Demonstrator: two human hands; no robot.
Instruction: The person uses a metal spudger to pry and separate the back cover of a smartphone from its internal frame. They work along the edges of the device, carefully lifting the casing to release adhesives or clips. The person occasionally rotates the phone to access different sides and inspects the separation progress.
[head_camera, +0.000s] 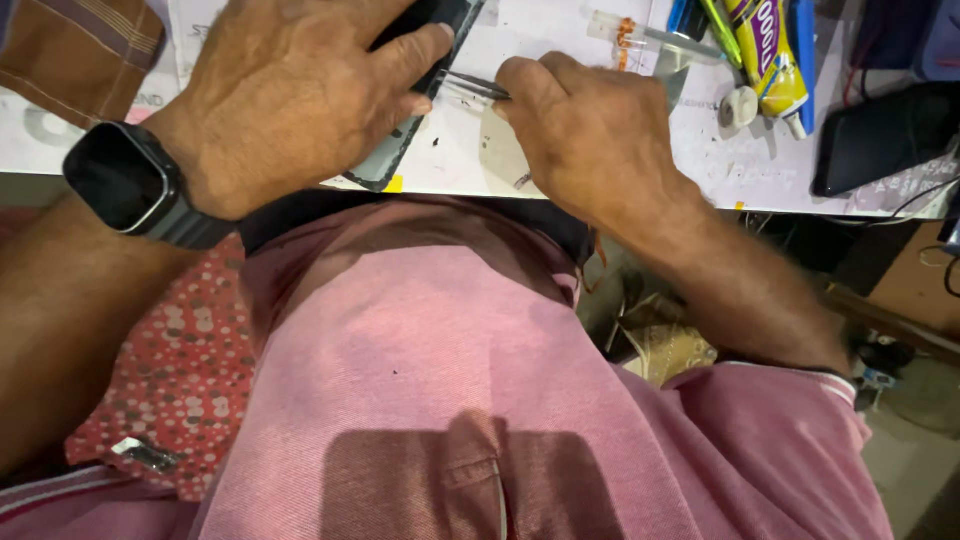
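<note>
The left hand (290, 95) lies flat on a dark phone (420, 90), its fingers (415, 50) spread over it. The right hand (585, 130) pinches tweezers (475, 87), their tips just beside the left fingers.

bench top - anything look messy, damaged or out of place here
Mildly. Dark specks and smudges mark the white mat around the dark phone under the left hand. The phone overhangs the bench edge, askew. The right hand holds tweezers at its side.

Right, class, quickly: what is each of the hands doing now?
Left hand: pressed flat on the dark phone, not gripping.
Right hand: closed, pinching metal tweezers.
</note>
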